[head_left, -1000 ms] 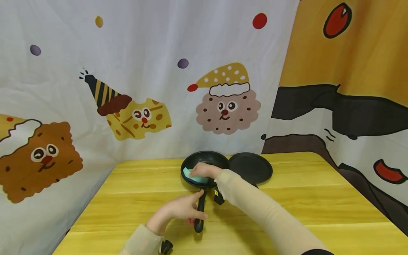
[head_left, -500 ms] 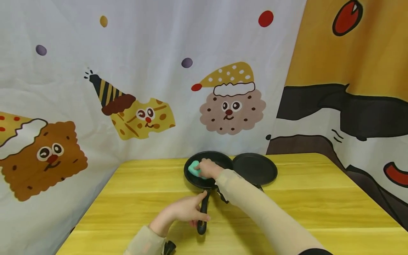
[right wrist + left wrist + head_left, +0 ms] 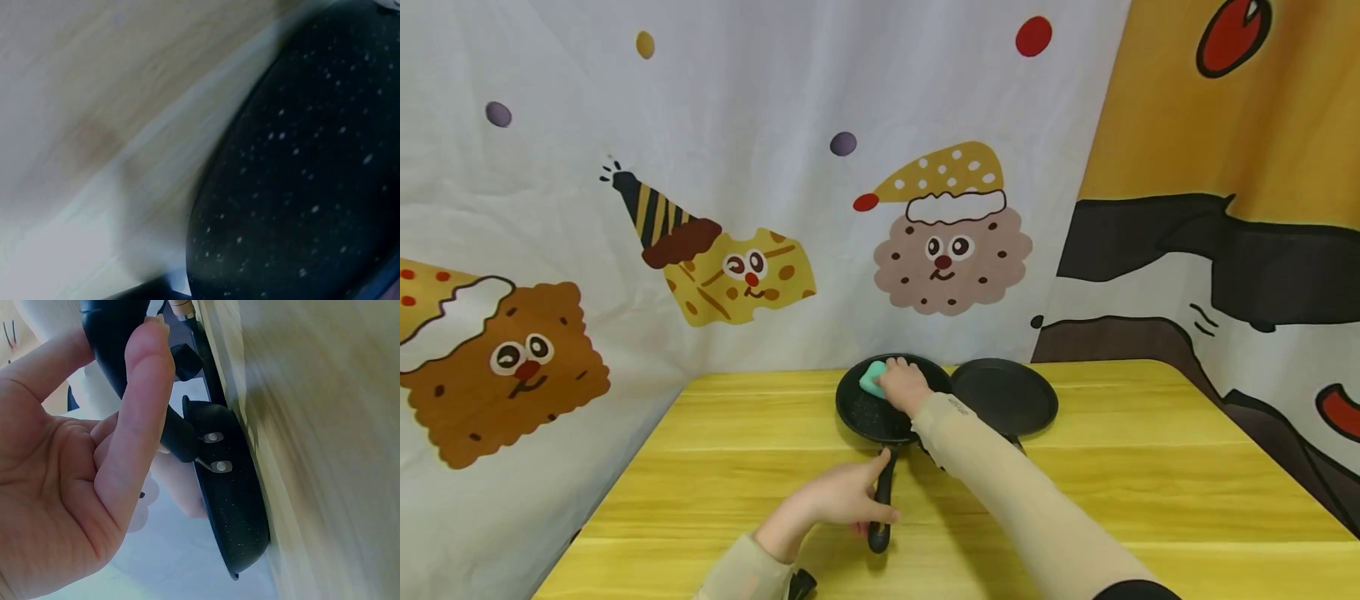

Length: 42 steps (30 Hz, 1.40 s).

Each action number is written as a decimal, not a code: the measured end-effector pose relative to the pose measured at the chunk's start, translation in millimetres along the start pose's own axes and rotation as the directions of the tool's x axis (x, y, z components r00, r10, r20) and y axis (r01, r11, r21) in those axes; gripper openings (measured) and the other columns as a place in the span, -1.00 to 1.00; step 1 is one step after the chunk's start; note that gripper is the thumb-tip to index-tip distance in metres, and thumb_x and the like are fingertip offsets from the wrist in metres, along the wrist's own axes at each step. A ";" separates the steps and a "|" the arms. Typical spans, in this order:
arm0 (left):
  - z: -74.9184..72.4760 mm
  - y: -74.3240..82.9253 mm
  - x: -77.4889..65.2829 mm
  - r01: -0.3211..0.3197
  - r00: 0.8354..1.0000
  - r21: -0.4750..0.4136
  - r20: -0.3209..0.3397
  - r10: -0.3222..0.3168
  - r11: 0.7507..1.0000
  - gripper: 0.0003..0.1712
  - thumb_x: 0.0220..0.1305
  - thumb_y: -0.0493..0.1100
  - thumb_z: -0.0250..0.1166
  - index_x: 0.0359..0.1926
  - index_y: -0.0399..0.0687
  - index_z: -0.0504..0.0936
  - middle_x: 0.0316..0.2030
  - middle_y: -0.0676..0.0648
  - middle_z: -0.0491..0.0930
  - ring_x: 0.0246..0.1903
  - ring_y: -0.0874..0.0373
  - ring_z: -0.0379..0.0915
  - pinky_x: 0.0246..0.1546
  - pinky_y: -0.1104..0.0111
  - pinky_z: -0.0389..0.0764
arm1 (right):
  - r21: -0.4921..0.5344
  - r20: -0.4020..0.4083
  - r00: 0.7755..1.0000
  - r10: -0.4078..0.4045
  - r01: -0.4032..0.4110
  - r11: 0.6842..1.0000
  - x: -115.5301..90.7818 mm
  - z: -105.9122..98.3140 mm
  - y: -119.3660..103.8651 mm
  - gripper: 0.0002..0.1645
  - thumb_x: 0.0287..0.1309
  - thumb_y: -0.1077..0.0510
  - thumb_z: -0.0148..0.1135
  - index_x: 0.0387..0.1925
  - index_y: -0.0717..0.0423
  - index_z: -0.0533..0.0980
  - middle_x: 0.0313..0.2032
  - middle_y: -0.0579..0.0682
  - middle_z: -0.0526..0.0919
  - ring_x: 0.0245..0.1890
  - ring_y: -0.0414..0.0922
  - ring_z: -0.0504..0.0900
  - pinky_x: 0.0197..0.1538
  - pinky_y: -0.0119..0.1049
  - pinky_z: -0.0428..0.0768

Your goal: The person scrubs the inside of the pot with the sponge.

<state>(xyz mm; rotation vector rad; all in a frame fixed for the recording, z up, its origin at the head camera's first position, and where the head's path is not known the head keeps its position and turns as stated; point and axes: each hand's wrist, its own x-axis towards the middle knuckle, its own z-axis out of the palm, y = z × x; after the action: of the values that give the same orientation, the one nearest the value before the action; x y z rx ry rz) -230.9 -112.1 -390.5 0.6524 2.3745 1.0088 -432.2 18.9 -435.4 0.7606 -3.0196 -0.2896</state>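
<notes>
A black frying pan [image 3: 863, 421] lies on the table, its handle [image 3: 883, 487] pointing toward me. My left hand [image 3: 844, 495] holds that handle, thumb along the top. In the left wrist view the fingers of my left hand [image 3: 75, 462] curl about the handle, and the pan's outer wall [image 3: 232, 515] shows two rivets. Over the pan's far inner side, my right hand [image 3: 904, 385] grips a mint-green sponge [image 3: 872, 380], partly covered by the fingers. White-speckled black pan surface [image 3: 294, 162] fills the right of the right wrist view; the sponge is out of that frame.
A flat black griddle pan [image 3: 1004, 397] lies right beside the frying pan, its handle mostly behind my right sleeve [image 3: 1000, 483]. The yellow wood-grain table [image 3: 715, 467] ends at a cartoon-printed curtain [image 3: 760, 83].
My right hand has slid the sponge from the near left of the pan, along its left side, to the far side. The left hand keeps its hold on the handle.
</notes>
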 end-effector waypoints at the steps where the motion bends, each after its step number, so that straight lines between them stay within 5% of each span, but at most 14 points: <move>1: 0.3 0.8 0.0 -0.001 1.000 0.012 -0.003 0.001 1.000 0.02 0.26 -0.04 0.35 0.49 -0.32 -0.05 -0.70 -0.04 0.59 -0.65 -0.14 0.58 -0.59 0.19 0.61 | -0.021 -0.003 1.000 -0.001 0.001 1.000 -0.4 -1.2 0.8 -0.55 0.46 0.08 -0.01 0.31 -0.17 0.42 0.13 0.15 0.40 0.03 0.05 0.37 0.07 -0.07 0.44; 16: 11.3 15.2 4.7 0.040 0.989 0.282 -0.149 0.003 0.959 -0.19 0.28 -0.09 0.26 0.44 -0.28 0.17 -0.84 0.09 0.47 -0.85 0.13 0.47 -0.70 0.45 0.47 | -0.260 -0.108 0.994 0.002 -0.030 0.965 -14.1 -4.2 27.5 -0.76 0.41 0.17 0.07 -0.01 0.00 0.62 0.03 0.11 0.41 -0.02 0.00 0.35 0.03 -0.13 0.43; 29: 16.2 20.3 2.0 0.070 0.966 0.432 -0.255 0.048 0.899 -0.31 0.30 -0.14 0.23 0.37 -0.37 0.28 -0.86 0.20 0.38 -0.94 0.33 0.30 -0.78 0.49 0.42 | -0.487 0.051 0.998 0.034 -0.005 0.873 -31.6 -22.5 41.0 -0.63 0.42 0.03 0.07 0.19 -0.09 0.53 0.20 0.00 0.41 0.11 -0.03 0.35 0.12 -0.14 0.37; 35: 17.6 18.4 2.2 0.075 0.965 0.435 -0.257 0.044 0.897 -0.32 0.31 -0.14 0.23 0.36 -0.36 0.30 -0.86 0.20 0.38 -0.95 0.32 0.29 -0.81 0.46 0.42 | -0.384 0.119 0.991 0.055 -0.005 0.923 -35.6 -29.1 41.8 -0.69 0.38 0.01 0.13 0.09 -0.12 0.59 0.09 -0.05 0.53 0.10 -0.03 0.41 0.16 -0.10 0.37; 38: 18.3 17.4 1.5 0.086 0.968 0.423 -0.250 0.025 0.902 -0.32 0.32 -0.14 0.23 0.37 -0.35 0.29 -0.86 0.18 0.39 -0.96 0.31 0.28 -0.82 0.45 0.43 | -0.289 0.169 0.983 0.067 -0.016 0.957 -38.0 -33.4 41.1 -0.85 0.32 0.07 0.22 -0.14 -0.11 0.66 -0.05 -0.07 0.61 0.06 -0.01 0.46 0.17 -0.06 0.38; 42: 19.7 16.6 -0.3 0.102 0.967 0.431 -0.253 0.012 0.896 -0.32 0.31 -0.14 0.24 0.36 -0.36 0.30 -0.87 0.18 0.38 -0.96 0.32 0.27 -0.82 0.46 0.42 | -0.159 0.262 0.963 0.070 -0.028 0.987 -40.5 -41.1 39.3 -0.84 0.30 0.18 0.20 -0.44 0.00 0.57 -0.31 -0.04 0.58 -0.26 -0.08 0.46 -0.14 -0.22 0.43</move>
<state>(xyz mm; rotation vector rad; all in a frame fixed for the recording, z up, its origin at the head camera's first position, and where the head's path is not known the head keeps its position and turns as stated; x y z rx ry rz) -215.1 -91.7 -390.1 0.6523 2.8663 0.5512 -412.5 64.7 -386.5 0.6834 -3.2062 -0.6671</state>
